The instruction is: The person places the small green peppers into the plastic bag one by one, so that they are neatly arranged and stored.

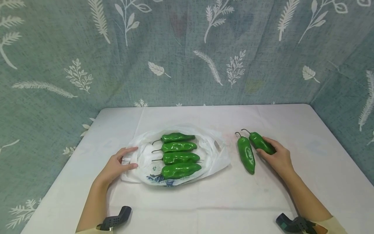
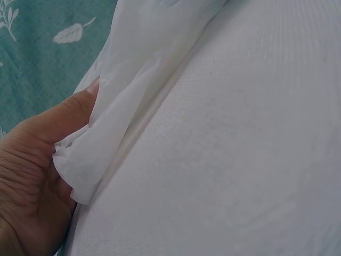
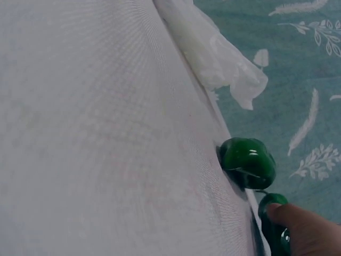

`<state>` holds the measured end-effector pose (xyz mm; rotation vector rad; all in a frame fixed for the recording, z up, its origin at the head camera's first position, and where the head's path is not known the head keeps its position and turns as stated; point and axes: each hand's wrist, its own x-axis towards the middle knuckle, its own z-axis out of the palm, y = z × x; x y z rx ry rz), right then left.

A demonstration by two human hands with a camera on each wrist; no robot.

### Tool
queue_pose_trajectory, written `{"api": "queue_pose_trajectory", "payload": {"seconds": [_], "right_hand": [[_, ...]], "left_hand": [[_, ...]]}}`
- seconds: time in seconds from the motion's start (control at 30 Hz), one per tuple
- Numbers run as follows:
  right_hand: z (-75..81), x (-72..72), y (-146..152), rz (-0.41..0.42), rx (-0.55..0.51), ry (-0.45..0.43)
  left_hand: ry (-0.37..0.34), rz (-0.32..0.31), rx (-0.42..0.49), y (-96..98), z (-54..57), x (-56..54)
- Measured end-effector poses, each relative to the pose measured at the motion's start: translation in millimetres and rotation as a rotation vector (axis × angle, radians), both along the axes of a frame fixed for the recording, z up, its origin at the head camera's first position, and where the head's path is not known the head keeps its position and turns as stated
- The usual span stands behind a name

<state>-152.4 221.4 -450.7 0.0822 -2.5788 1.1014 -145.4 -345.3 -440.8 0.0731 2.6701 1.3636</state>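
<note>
A white plastic bag (image 1: 210, 143) lies spread on the table, with several green peppers (image 1: 181, 158) side by side on it, stems to the left. My left hand (image 1: 118, 162) rests at the bag's left end, thumb and index finger spread apart. In the left wrist view the thin plastic (image 2: 112, 128) lies against that hand; its other fingers are hidden. To the right of the bag, my right hand (image 1: 277, 157) grips a green pepper (image 1: 258, 141) between thumb and fingers. Another green pepper (image 1: 246, 154) lies just left of it, stem pointing away.
A white cloth covers the table (image 1: 204, 208). Behind it hangs a blue-green curtain (image 1: 181, 65) with white leaf prints, which also runs along both sides. A dark wrist device (image 1: 115, 221) sits on the left wrist, and another device (image 1: 292, 224) on the right.
</note>
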Motion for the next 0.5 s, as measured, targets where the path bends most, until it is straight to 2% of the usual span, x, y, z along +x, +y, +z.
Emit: {"api": "queue_pose_trajectory", "payload": {"seconds": [0.23,0.5], "right_hand": [[2.3,-0.4,-2.2,-0.022,-0.021,0.050],[6.8,-0.8,-4.8,-0.009,-0.022,0.132]], "left_hand": [[-0.010,0.011,-0.001,-0.1,-0.8,-1.0],[-0.010,0.011,-0.008,-0.4,0.2,-0.4]]}}
